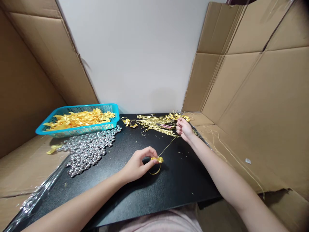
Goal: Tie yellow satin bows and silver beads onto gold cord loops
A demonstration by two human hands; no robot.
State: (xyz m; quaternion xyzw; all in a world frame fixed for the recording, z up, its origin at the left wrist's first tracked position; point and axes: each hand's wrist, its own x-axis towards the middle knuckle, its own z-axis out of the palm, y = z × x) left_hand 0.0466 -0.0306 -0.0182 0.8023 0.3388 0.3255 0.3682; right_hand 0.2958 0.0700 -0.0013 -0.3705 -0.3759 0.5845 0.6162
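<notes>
My left hand (pixel 142 163) pinches a small yellow ribbon bow (pixel 160 159) just above the black table. Below the bow hangs a loop of gold cord (pixel 155 173). From the bow a taut gold string (pixel 169 144) runs up and right to my right hand (pixel 184 129), whose fingers are closed on its far end. That hand is close to a heap of cut gold cords (pixel 152 121) and a pink-handled tool (pixel 166 126) lying on them.
At the left, a blue basket (pixel 79 131) holds many yellow bows. Silver beads (pixel 87 151) spread in front of it. Bows with cord loops (pixel 129 122) lie at the back, more (pixel 177 116) at the back right. Cardboard walls (pixel 260 96) flank the black table (pixel 135 199).
</notes>
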